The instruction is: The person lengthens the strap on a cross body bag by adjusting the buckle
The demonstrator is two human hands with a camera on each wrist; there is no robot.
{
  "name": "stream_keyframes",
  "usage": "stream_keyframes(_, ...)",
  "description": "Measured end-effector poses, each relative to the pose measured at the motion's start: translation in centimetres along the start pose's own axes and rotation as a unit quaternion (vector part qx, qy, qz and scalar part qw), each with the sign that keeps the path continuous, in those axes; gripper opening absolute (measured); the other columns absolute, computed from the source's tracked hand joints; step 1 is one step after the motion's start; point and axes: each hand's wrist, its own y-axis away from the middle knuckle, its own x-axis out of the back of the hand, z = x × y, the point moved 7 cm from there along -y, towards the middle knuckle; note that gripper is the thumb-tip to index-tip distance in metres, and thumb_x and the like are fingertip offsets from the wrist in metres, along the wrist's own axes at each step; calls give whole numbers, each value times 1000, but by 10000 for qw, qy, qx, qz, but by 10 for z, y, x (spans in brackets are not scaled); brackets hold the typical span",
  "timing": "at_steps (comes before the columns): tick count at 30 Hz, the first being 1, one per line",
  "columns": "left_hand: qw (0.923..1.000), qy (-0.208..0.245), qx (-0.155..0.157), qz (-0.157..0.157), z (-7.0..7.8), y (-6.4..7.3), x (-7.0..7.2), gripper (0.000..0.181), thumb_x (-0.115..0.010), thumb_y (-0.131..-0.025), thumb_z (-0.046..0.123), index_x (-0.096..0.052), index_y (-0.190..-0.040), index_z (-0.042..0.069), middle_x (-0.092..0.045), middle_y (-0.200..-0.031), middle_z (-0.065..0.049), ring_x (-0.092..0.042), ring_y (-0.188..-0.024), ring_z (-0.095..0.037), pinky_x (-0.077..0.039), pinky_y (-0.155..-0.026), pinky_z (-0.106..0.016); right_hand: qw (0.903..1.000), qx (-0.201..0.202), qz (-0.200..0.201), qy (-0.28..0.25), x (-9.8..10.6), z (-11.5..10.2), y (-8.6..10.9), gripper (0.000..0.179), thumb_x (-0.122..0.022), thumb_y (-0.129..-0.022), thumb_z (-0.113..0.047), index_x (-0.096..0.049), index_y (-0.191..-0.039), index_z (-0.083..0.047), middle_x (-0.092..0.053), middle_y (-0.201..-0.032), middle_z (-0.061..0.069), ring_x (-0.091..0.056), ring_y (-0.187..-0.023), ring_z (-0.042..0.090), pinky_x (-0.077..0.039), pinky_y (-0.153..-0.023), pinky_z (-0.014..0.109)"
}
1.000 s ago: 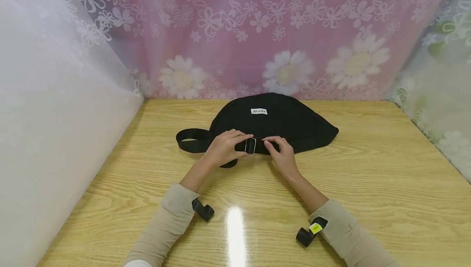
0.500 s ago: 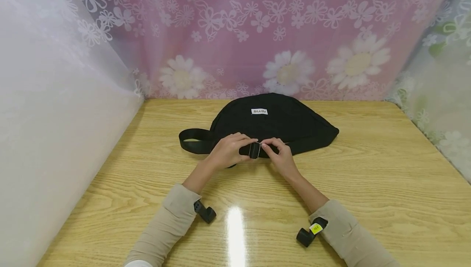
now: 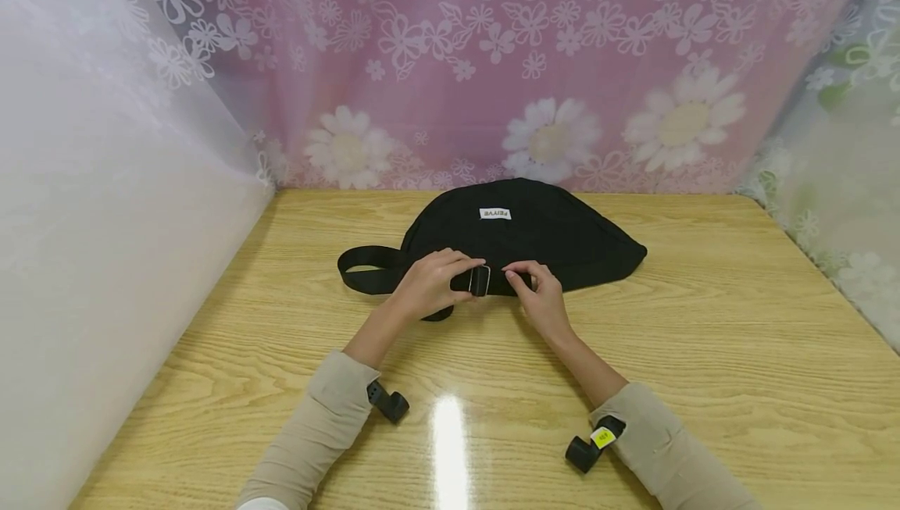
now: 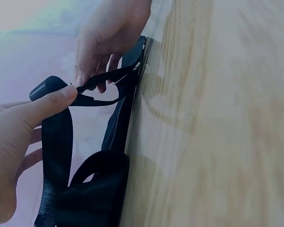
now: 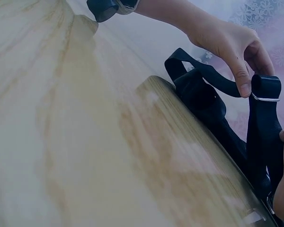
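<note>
A black waist bag (image 3: 541,233) with a white label (image 3: 495,214) lies on the wooden table. My left hand (image 3: 430,285) pinches its black strap at a silver slide buckle (image 3: 487,281), thumb below and fingers above in the head view. To the right of the buckle, my right hand (image 3: 543,297) pinches the strap between thumb and forefinger. The right wrist view shows the strap (image 5: 262,127) folded over the buckle's metal bar (image 5: 265,99), raised above the table. In the left wrist view a strap loop (image 4: 57,142) hangs below my left thumb.
A loose strap loop (image 3: 373,285) sticks out at the bag's left end. Behind the table (image 3: 281,322) hangs a pink flowered curtain (image 3: 436,104), with pale sheets along both sides. Small black cameras (image 3: 391,404) are worn at both cuffs.
My left hand first moved right with the buckle until it met my right fingers, then drew back left. The gap between buckle and right hand has reopened. The bag has barely moved.
</note>
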Motion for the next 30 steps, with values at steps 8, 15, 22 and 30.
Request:
stream_keyframes(8,9995,134,42,-272,4,-1,-4,55,-82,-70,23,-62,-120,10,-62,-105,-3,-56,-91,-16,-46,-78,-25,9991,184,-263,-261,-2,-5,0,11,-59,-88,1,-64,-94,9,-62,-92,21,-48,-84,21,-38,-80,52)
stream_keyframes(15,9994,60,-31,-345,6,0,-7,52,-79,-73,24,-62,-121,10,-62,-105,-1,-55,-91,-15,-44,-79,-23,9977,455,-351,-354,-5,-6,1,11,-59,-87,5,-64,-95,10,-61,-93,22,-48,-85,21,-37,-82,55)
stream_keyframes(22,9997,-111,-29,-235,4,0,-3,54,-80,-72,24,-62,-120,10,-62,-105,-2,-56,-91,-16,-45,-79,-24,9993,361,-81,-107,-1,-8,1,13,-57,-89,4,-64,-99,9,-61,-98,21,-48,-91,29,-38,-76,46)
stream_keyframes(30,9996,-150,-4,-236,4,-1,-3,53,-80,-72,26,-62,-120,11,-62,-105,-1,-56,-90,-15,-45,-77,-24,9998,202,36,60,1,-10,1,12,-57,-89,2,-65,-94,8,-62,-93,23,-46,-81,25,-34,-68,32)
